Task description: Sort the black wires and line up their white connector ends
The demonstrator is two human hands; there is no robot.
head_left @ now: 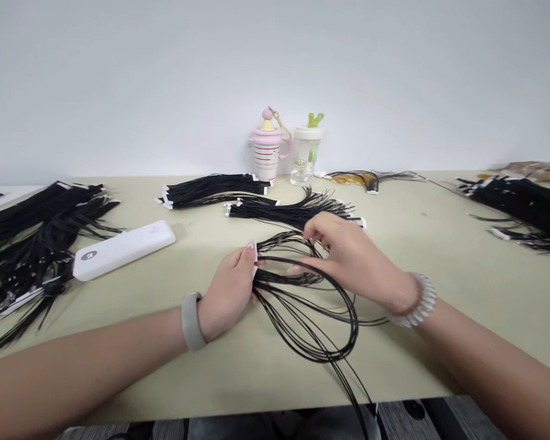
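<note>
My left hand [229, 290] is closed on the white connector end of a black wire harness [309, 315], thumb on top. From there thin black wires fan out to the right, and several bend into a large loop. Some strands hang down over the front edge of the table. My right hand [348, 260] reaches into the wires from the right, its fingers curled around the upper strands; the fingertips are partly hidden and slightly blurred, so the exact grip is hard to see. Just beyond both hands lies another bundle of black wires [288, 214] with white connectors.
A white power bank [124, 250] lies left of my left hand. Heaps of black wires are at the far left [41, 226] and far right [527, 205], with a bundle [215, 188] behind. A pink-lidded mug [266, 156] and a clear cup [304, 160] stand by the wall.
</note>
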